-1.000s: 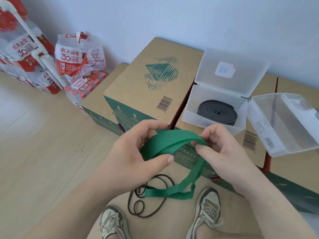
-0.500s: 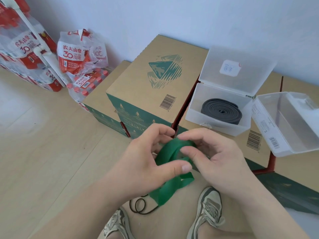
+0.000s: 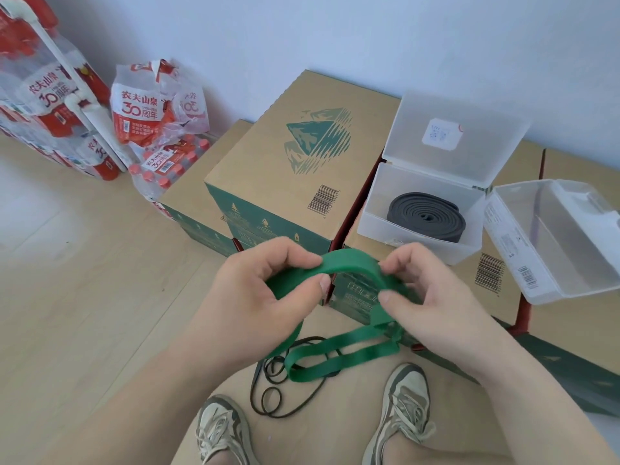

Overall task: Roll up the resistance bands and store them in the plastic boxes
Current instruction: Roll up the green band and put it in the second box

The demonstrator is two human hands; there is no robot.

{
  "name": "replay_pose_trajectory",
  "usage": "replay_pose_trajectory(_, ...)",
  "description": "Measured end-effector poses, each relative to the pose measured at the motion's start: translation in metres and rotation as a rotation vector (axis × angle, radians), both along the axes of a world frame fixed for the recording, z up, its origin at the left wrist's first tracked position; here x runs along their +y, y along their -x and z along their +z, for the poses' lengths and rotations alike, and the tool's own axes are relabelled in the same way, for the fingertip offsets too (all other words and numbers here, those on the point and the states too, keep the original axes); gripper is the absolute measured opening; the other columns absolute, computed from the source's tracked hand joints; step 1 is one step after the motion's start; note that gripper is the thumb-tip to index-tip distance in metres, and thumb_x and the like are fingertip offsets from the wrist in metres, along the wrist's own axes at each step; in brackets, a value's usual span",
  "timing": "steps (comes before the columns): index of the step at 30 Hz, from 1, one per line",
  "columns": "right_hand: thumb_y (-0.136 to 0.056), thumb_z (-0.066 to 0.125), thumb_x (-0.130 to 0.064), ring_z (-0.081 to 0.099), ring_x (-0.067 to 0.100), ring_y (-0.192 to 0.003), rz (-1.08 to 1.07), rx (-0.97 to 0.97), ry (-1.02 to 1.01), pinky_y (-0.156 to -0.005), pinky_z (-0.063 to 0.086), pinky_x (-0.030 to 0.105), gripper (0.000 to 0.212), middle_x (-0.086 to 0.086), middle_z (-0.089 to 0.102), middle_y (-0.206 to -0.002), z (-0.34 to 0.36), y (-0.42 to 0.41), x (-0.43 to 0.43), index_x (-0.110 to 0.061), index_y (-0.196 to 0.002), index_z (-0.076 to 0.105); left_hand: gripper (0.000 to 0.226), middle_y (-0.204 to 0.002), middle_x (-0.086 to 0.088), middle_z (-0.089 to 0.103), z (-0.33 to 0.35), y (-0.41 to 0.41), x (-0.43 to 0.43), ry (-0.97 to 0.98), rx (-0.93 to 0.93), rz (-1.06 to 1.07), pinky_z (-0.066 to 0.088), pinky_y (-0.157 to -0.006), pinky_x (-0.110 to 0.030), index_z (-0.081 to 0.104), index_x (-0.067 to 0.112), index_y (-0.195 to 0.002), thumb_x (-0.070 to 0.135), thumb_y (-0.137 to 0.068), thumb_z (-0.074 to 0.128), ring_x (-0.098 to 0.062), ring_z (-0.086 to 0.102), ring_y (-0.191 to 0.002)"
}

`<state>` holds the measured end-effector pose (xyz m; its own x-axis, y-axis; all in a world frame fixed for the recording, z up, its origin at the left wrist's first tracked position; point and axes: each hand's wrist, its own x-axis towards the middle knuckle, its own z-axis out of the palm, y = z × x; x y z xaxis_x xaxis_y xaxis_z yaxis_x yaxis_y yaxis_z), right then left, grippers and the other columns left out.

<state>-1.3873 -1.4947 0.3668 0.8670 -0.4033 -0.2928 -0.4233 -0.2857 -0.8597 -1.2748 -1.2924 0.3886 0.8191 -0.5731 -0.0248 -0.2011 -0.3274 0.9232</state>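
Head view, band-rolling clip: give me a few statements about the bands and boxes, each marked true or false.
The left hand and the right hand both hold the green resistance band. True.
That band is fully rolled. False: a long loop hangs loose below the hands.
A rolled dark grey band lies in the open plastic box. True.
The second plastic box, on the right, is shut. False: its lid is open.

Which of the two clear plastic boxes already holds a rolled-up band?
The lid-up box, the left one of the pair: a dark grey rolled band lies inside it. The other box, tilted at the right, looks empty.
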Motion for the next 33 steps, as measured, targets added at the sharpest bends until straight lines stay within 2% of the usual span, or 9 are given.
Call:
replay_pose_trajectory(4, -0.078, 0.082, -0.01, 0.064, 0.014, -0.123, 0.132, -0.172, -0.134, -0.109, 0.047, 0.044, 0.036, -0.008, 0.071, -0.122, 0.007, -0.002, 0.017, -0.022, -0.096, 0.053, 0.018, -0.089, 0.01, 0.078, 0.002, 0.008, -0.002, 0.011, -0.015, -0.084, 0.058, -0.069, -0.035, 0.076, 0.031, -0.09, 0.016, -0.083, 0.084, -0.019, 0.074, -0.079)
replay_pose_trajectory(7, -0.08, 0.083, -0.005, 0.069, 0.024, -0.109, 0.14, -0.282, -0.177, -0.099, 0.054, 0.048, 0.036, 0.002, 0.073, -0.116, 0.009, -0.003, 0.021, -0.024, -0.104, 0.063, 0.012, -0.087, 0.006, 0.078, -0.002, 0.011, -0.004, -0.006, -0.011, -0.139, 0.059, -0.064, -0.035, 0.077, 0.027, -0.09, 0.02, -0.083, 0.084, -0.018, 0.074, -0.074)
replay_pose_trajectory(10, -0.088, 0.079, -0.006, 0.072, 0.022, -0.096, 0.095, -0.307, -0.109, -0.091, 0.058, 0.049, 0.033, 0.002, 0.077, -0.104, 0.006, -0.004, 0.024, -0.03, -0.11, 0.075, 0.015, -0.081, 0.008, 0.076, -0.001, 0.008, -0.005, -0.022, -0.012, -0.128, 0.056, -0.058, -0.021, 0.076, 0.03, -0.095, 0.028, -0.082, 0.084, -0.012, 0.069, -0.065)
replay_pose_trajectory(17, -0.099, 0.065, -0.013, 0.069, 0.008, -0.077, -0.216, -0.312, -0.019, -0.079, 0.059, 0.036, 0.025, -0.01, 0.077, -0.088, 0.001, -0.01, 0.013, -0.037, -0.098, 0.074, 0.072, -0.115, 0.031, 0.059, -0.006, 0.0, -0.001, -0.16, -0.158, -0.225, 0.058, -0.073, -0.026, 0.054, 0.045, -0.131, 0.032, -0.071, 0.092, -0.006, 0.064, -0.105)
replay_pose_trajectory(21, -0.103, 0.058, -0.019, 0.065, 0.029, -0.077, -0.176, -0.22, 0.005, -0.082, 0.058, 0.055, 0.021, -0.007, 0.077, -0.09, 0.002, -0.009, 0.012, -0.038, -0.098, 0.068, 0.052, -0.114, 0.026, 0.064, -0.01, -0.002, -0.001, -0.055, -0.322, -0.169, 0.059, -0.071, -0.021, 0.062, 0.039, -0.13, 0.02, -0.085, 0.082, -0.008, 0.066, -0.104)
replay_pose_trajectory(24, -0.105, 0.051, -0.024, 0.062, 0.042, -0.082, -0.051, -0.089, 0.056, -0.08, 0.055, 0.056, 0.016, -0.001, 0.075, -0.091, 0.0, -0.005, 0.008, -0.036, -0.101, 0.062, 0.042, -0.114, 0.016, 0.061, -0.014, -0.006, -0.002, -0.047, -0.354, -0.14, 0.056, -0.075, -0.02, 0.068, 0.03, -0.129, 0.025, -0.089, 0.078, -0.012, 0.064, -0.102)
replay_pose_trajectory(27, -0.103, 0.054, -0.017, 0.06, 0.027, -0.071, 0.048, -0.004, -0.034, -0.074, 0.054, 0.051, 0.021, -0.006, 0.074, -0.094, 0.001, -0.004, 0.008, -0.037, -0.105, 0.059, 0.035, -0.098, 0.013, 0.065, -0.015, -0.007, -0.002, -0.061, -0.404, -0.114, 0.051, -0.078, -0.02, 0.072, 0.025, -0.125, 0.026, -0.09, 0.077, -0.01, 0.063, -0.091)
replay_pose_trajectory(30, -0.094, 0.067, -0.006, 0.069, 0.009, -0.11, 0.132, -0.111, -0.104, -0.1, 0.053, 0.039, 0.033, -0.011, 0.074, -0.113, 0.006, -0.003, 0.019, -0.034, -0.111, 0.062, 0.029, -0.091, 0.011, 0.067, -0.015, -0.005, -0.002, -0.035, -0.434, -0.164, 0.052, -0.075, -0.024, 0.077, 0.022, -0.118, 0.018, -0.09, 0.079, -0.011, 0.066, -0.087)
replay_pose_trajectory(33, -0.093, 0.071, -0.004, 0.069, 0.021, -0.113, 0.134, -0.227, -0.159, -0.103, 0.052, 0.048, 0.028, -0.001, 0.076, -0.114, 0.006, -0.005, 0.024, -0.025, -0.109, 0.063, 0.03, -0.089, 0.008, 0.069, -0.015, -0.002, -0.004, 0.01, -0.397, -0.192, 0.053, -0.073, -0.024, 0.078, 0.028, -0.116, 0.013, -0.09, 0.079, -0.015, 0.068, -0.085)
